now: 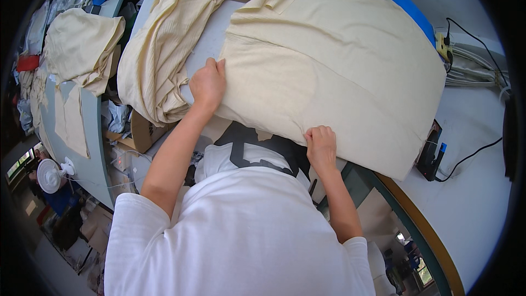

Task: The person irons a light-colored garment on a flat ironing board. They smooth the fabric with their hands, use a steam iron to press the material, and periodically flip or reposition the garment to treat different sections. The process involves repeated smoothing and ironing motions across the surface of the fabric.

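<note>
A wide piece of cream crinkled fabric [353, 74] lies spread over the white table [205, 45] before me. My left hand [208, 84] grips its left edge, thumb and fingers closed on the cloth. Lower down, my right hand [321, 146] pinches the near edge, where small creases run out from the fingertips. A corner of the fabric is folded over at the top. To the left of my left hand, a bunched length of the same cream cloth [164, 49] lies in long folds, with part of it hanging at the table's near edge.
On the side table at left are a stack of cream cloth [80, 45], cut fabric pieces [72, 119] and a small white fan [50, 176]. A cardboard box [141, 131] stands between the tables. At right are a black device [429, 156] with a cord and a power socket [444, 47].
</note>
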Tool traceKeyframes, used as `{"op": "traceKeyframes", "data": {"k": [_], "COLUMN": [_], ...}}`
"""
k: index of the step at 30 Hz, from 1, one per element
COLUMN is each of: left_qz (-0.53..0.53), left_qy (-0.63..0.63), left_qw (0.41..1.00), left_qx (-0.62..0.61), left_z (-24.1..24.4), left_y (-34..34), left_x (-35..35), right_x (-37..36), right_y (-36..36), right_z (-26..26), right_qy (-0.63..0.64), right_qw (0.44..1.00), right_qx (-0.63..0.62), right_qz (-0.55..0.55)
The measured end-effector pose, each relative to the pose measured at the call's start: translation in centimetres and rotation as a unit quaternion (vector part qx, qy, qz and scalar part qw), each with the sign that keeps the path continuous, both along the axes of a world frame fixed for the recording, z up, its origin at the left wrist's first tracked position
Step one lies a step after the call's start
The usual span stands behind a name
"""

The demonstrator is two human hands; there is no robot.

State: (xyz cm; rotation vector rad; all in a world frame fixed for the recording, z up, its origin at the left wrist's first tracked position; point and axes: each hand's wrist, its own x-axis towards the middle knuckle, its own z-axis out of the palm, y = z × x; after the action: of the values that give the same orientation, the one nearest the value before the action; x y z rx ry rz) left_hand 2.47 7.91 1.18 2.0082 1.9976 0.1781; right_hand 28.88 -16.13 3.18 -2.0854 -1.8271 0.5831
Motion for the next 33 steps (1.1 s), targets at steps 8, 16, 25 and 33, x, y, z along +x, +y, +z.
{"op": "traceKeyframes", "data": {"k": [8,16,25,33], "left_qz": [-0.333,-0.358,-0.57,-0.533], "left_qy": [-0.1,-0.056,-0.139,-0.058], "left_qw": [0.924,0.927,0.808,0.842], "left_qx": [0.157,0.097,0.06,0.056], "left_z": [-1.2,-1.4,-1.0,-1.3], "left_y": [-0.6,4.3,0.3,1.8], "left_x": [3.0,2.6,10.9,10.4], "right_x": [1.2,6.2,6.3,9.0], "right_y": [5.9,11.4,13.0,15.5], "right_z": [0.8,-1.8,-0.8,-2.5], "right_qy": [0.045,-0.104,-0.023,-0.082], "right_qw": [0.989,0.979,0.991,0.983], "right_qx": [0.12,0.132,0.125,0.009], "right_qz": [-0.078,-0.111,-0.049,-0.166]}}
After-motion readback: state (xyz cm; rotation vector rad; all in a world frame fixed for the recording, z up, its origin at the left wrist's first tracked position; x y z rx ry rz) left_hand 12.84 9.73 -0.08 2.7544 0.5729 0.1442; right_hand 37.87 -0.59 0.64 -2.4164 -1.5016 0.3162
